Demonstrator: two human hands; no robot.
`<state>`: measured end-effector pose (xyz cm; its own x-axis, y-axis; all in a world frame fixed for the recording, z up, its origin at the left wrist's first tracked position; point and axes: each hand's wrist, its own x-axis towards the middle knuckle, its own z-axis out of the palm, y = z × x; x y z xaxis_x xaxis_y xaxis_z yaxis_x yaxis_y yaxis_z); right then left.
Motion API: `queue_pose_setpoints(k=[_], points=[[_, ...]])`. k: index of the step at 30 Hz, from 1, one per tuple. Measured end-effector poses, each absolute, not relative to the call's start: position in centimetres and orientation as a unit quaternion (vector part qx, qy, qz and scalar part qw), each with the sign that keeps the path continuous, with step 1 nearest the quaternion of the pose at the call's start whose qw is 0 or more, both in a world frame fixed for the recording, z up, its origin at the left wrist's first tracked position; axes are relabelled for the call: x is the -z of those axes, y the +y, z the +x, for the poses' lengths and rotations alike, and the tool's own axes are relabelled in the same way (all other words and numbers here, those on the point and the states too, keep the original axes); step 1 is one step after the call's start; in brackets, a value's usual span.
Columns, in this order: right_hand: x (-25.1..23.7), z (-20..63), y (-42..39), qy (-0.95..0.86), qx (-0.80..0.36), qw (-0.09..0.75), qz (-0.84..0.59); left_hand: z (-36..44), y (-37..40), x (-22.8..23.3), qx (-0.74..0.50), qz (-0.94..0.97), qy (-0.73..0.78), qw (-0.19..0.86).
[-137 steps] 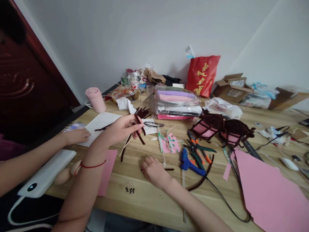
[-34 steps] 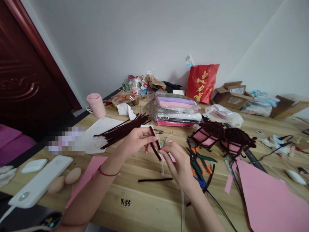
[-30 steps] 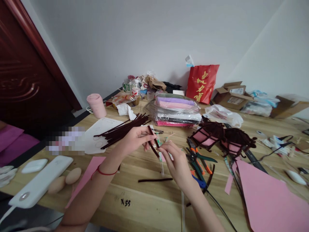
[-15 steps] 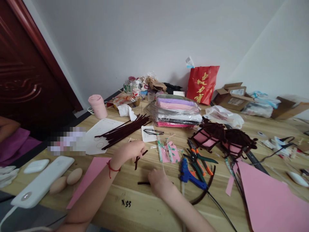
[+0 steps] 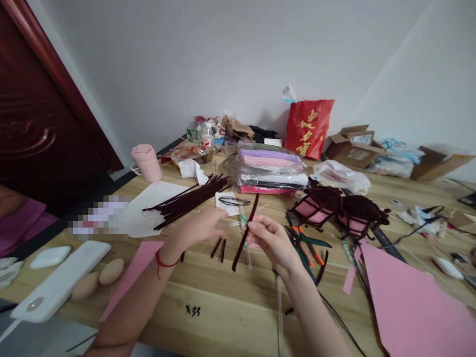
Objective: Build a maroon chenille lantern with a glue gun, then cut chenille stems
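My right hand (image 5: 273,243) pinches a long dark brown pipe cleaner (image 5: 243,237) near its middle and holds it tilted above the wooden table (image 5: 230,302). My left hand (image 5: 199,227) hovers just left of it with fingers loosely spread and nothing in it. Two short dark brown pieces (image 5: 219,248) lie on the table below my left hand. A bundle of long dark brown pipe cleaners (image 5: 186,201) lies farther back on the left.
Orange and green pliers (image 5: 303,243) and two brown-and-pink lanterns (image 5: 336,208) lie right of my hands. A large pink sheet (image 5: 412,302) covers the near right. A stack of bagged felt (image 5: 269,171), a red bag (image 5: 308,126), a white power bank (image 5: 59,282) and another person's arm (image 5: 11,198) are around.
My left hand set the short pieces down and let go. My right hand picked the long pipe cleaner off the table and raised it.
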<state>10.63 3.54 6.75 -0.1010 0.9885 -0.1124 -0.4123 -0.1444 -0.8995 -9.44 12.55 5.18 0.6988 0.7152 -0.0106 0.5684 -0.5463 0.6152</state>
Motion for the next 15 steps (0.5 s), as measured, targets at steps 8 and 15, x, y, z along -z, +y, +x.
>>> queue_pose_setpoints(k=[8,15], points=[[-7.8,10.5,3.1,-0.318,-0.663,0.558,-0.386,-9.0,8.9,-10.0,-0.208,0.931,0.194,0.227],[-7.8,10.6,2.6,-0.377,-0.633,0.565,-0.371,-8.4,9.0,-11.1,-0.376,0.885,0.12,0.249]])
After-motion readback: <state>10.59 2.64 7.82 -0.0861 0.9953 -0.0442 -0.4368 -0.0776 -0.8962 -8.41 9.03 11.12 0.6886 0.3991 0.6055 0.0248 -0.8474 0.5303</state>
